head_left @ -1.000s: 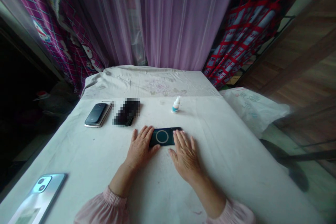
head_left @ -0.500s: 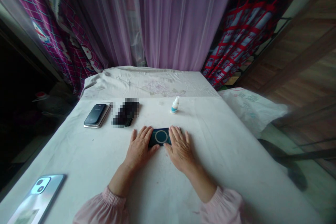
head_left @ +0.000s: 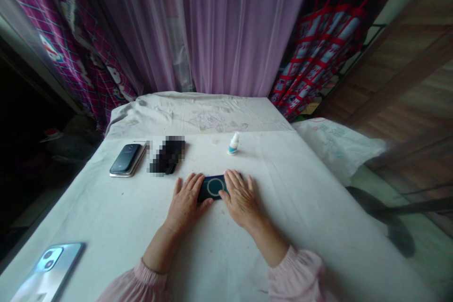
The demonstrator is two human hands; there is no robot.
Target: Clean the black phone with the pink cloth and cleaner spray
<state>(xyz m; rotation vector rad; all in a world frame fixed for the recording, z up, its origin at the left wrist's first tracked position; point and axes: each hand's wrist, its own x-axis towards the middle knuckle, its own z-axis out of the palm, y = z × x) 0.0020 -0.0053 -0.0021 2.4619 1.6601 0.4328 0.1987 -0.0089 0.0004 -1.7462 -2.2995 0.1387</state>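
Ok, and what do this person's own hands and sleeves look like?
The left hand and right hand are bare, with no gloves or watch showing. The pale pink sleeves look loose and puffy, drawn in by gathered cuffs.

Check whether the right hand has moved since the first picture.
Yes: judged against the standing white bottle, the right hand has shifted leftward, toward the left hand, and slightly forward.

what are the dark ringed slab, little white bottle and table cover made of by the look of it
The dark slab seems smooth plastic or glass, judging by its even face; which is unclear. The little bottle looks like smooth plastic, given its opaque white body. The table cover is probably matt fabric, as faint creases suggest.
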